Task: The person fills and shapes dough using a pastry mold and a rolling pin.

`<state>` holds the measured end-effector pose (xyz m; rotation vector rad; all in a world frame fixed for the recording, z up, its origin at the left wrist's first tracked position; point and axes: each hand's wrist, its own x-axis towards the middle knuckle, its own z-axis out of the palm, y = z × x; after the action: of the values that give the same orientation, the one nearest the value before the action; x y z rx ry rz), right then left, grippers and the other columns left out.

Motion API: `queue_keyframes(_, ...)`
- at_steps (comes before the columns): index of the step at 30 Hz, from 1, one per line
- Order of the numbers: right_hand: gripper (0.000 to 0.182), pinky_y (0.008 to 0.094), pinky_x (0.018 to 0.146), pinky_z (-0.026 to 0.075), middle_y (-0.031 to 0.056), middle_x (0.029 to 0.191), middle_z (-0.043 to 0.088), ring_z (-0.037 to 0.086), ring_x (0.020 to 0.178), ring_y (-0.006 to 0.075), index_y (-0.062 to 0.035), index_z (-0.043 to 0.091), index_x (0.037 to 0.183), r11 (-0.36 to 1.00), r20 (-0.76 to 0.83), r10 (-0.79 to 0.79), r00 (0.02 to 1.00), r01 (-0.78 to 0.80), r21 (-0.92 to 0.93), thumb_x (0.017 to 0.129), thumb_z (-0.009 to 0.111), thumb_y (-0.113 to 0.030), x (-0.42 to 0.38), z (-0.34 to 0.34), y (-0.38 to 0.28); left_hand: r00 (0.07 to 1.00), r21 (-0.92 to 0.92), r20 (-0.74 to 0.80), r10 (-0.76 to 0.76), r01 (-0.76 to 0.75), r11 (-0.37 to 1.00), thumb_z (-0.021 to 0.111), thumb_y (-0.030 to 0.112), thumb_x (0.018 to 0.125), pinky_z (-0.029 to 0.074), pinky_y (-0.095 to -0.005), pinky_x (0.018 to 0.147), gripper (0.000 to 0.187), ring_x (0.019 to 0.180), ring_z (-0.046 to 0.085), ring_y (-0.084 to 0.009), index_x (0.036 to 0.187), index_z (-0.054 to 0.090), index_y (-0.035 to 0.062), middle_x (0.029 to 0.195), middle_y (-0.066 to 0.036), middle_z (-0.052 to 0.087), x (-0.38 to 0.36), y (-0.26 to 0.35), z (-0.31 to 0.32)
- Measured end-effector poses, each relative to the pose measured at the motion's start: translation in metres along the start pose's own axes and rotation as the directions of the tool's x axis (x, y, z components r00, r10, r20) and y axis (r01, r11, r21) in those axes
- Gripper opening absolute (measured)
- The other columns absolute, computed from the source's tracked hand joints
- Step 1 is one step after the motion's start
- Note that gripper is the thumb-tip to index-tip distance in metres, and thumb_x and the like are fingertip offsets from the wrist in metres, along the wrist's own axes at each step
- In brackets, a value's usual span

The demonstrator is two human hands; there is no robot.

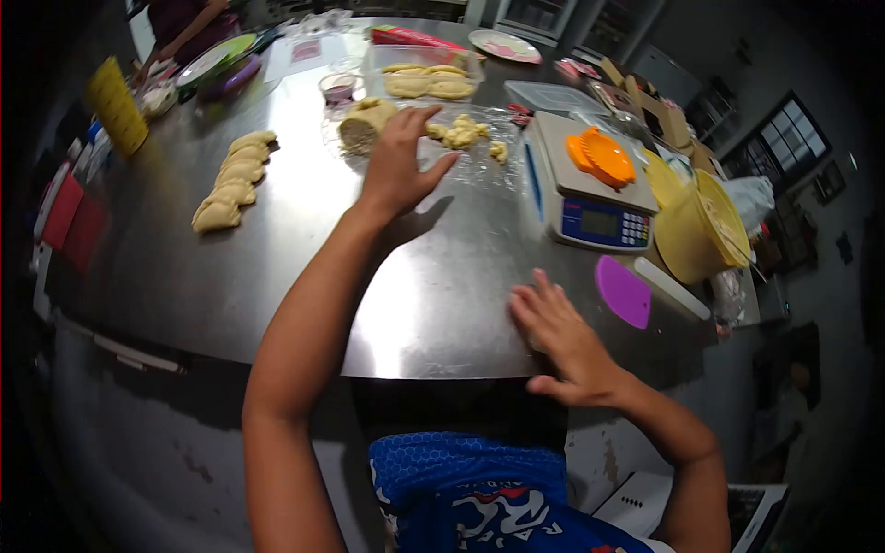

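My left hand reaches over the steel table, thumb apart and fingers stretched, beside a large lump of pale dough. Whether its fingertips touch the dough is hard to tell. Small torn dough pieces lie just right of it on clear plastic film. Close to the table's front edge, my right hand is spread palm down and holds nothing visible; contact with the surface cannot be made out. A row of folded, filled dough pieces lies to the left.
A digital scale carries an orange dough mould. Right of it are a yellow bucket, a purple scraper and a white stick. Behind stands a plastic container of dough pieces. Another person is at far left.
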<state>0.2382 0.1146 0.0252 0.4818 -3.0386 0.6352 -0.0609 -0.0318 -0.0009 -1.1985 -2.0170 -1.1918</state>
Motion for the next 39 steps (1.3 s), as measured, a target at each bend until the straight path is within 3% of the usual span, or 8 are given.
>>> queue_keyframes(9, 0.084, 0.0605, 0.114, 0.009, 0.0257, 0.151, 0.029, 0.014, 0.144, 0.0448, -0.0174, 0.035, 0.149, 0.995, -0.045, -0.049, 0.998, 0.045, -0.086, 0.088, 0.025, -0.075, 0.109, 0.01, 0.038, 1.0, -0.014, 0.004, 0.01, -0.01, 1.0, 0.074, 0.027, 0.079, 0.042, -0.0417, 0.1, 0.06, 0.117, 0.051, -0.036, 0.13, 0.05, 0.0054, 0.121, -0.019, 0.054, 0.001, 0.002, 0.0)
queue_keyframes(15, 0.061, 0.0593, 0.112, 0.022, 0.032, 0.141, 0.037, 0.027, 0.138, 0.0475, 0.0016, 0.043, 0.137, 0.977, -0.246, -0.13, 0.96, 0.082, -0.195, 0.091, 0.057, -0.036, 0.154, 0.048, -0.026, 0.999, 0.01, -0.035, -0.017, 0.017, 1.0, 0.076, 0.025, 0.078, 0.043, -0.0412, 0.098, 0.06, 0.114, 0.055, -0.0364, 0.128, 0.052, 0.0026, 0.119, -0.021, 0.058, 0.006, -0.011, -0.004)
queue_keyframes(21, 0.062, 0.0602, 0.111, 0.021, 0.0332, 0.138, 0.039, 0.028, 0.136, 0.049, 0.0055, 0.046, 0.132, 0.935, -0.11, 0.083, 0.99, -0.039, 0.354, 0.087, 0.06, -0.035, 0.187, 0.043, 0.006, 0.99, 0.045, -0.133, -0.035, 0.041, 0.998, 0.075, 0.024, 0.079, 0.045, -0.0416, 0.094, 0.058, 0.109, 0.058, -0.0357, 0.127, 0.053, 0.0017, 0.115, -0.02, 0.061, 0.008, -0.018, -0.017)
queue_keyframes(25, 0.069, 0.059, 0.114, 0.013, 0.0399, 0.143, 0.027, 0.016, 0.14, 0.0523, 0.0076, 0.043, 0.135, 0.961, -0.367, 0.02, 0.93, -0.119, -0.249, 0.088, 0.057, -0.041, 0.15, 0.048, -0.007, 0.981, 0.079, -0.19, 0.042, -0.027, 0.997, 0.074, 0.022, 0.078, 0.044, -0.0418, 0.096, 0.057, 0.11, 0.056, -0.0356, 0.128, 0.053, 0.0027, 0.117, -0.02, 0.059, 0.009, -0.011, -0.024)
queue_keyframes(28, 0.063, 0.0545, 0.113, 0.024, 0.0369, 0.14, 0.035, 0.023, 0.139, 0.0506, 0.0047, 0.048, 0.132, 0.97, -0.373, 0.053, 0.926, -0.136, -0.2, 0.087, 0.061, -0.037, 0.106, 0.049, -0.009, 0.987, 0.061, -0.148, 0.058, -0.05, 0.997, 0.074, 0.024, 0.078, 0.042, -0.0425, 0.098, 0.06, 0.113, 0.054, -0.0364, 0.13, 0.051, 0.0037, 0.119, -0.02, 0.058, 0.009, -0.008, -0.022)
queue_keyframes(30, 0.044, 0.0488, 0.107, 0.037, 0.0295, 0.132, 0.048, 0.034, 0.136, 0.0477, 0.0008, 0.057, 0.122, 0.993, -0.288, -0.059, 0.956, 0.086, 0.083, 0.086, 0.064, -0.024, 0.082, 0.044, -0.011, 0.989, 0.041, -0.139, 0.054, -0.048, 0.998, 0.074, 0.024, 0.078, 0.042, -0.0426, 0.099, 0.06, 0.114, 0.054, -0.0367, 0.13, 0.05, 0.004, 0.12, -0.02, 0.058, 0.01, -0.005, -0.019)
queue_keyframes(34, 0.025, 0.0476, 0.104, 0.043, 0.017, 0.113, 0.062, 0.047, 0.129, 0.0399, -0.0016, 0.063, 0.106, 0.946, -0.3, -0.296, 0.907, 0.321, 0.037, 0.081, 0.065, -0.006, 0.079, 0.042, -0.016, 0.995, 0.015, -0.084, 0.054, -0.053, 0.998, 0.074, 0.025, 0.078, 0.041, -0.043, 0.1, 0.061, 0.117, 0.052, -0.037, 0.13, 0.05, 0.0044, 0.123, -0.02, 0.056, 0.007, 0.001, -0.016)
queue_keyframes(39, 0.038, 0.0515, 0.11, 0.034, 0.0149, 0.118, 0.061, 0.049, 0.129, 0.0326, -0.0057, 0.06, 0.119, 0.911, -0.146, -0.404, 0.903, 0.383, -0.152, 0.086, 0.059, -0.023, 0.085, 0.046, -0.04, 0.997, -0.006, -0.063, 0.052, -0.053, 0.999, 0.074, 0.021, 0.077, 0.043, -0.0411, 0.099, 0.061, 0.115, 0.055, -0.0365, 0.13, 0.05, 0.0026, 0.122, -0.02, 0.057, 0.008, 0.005, -0.018)
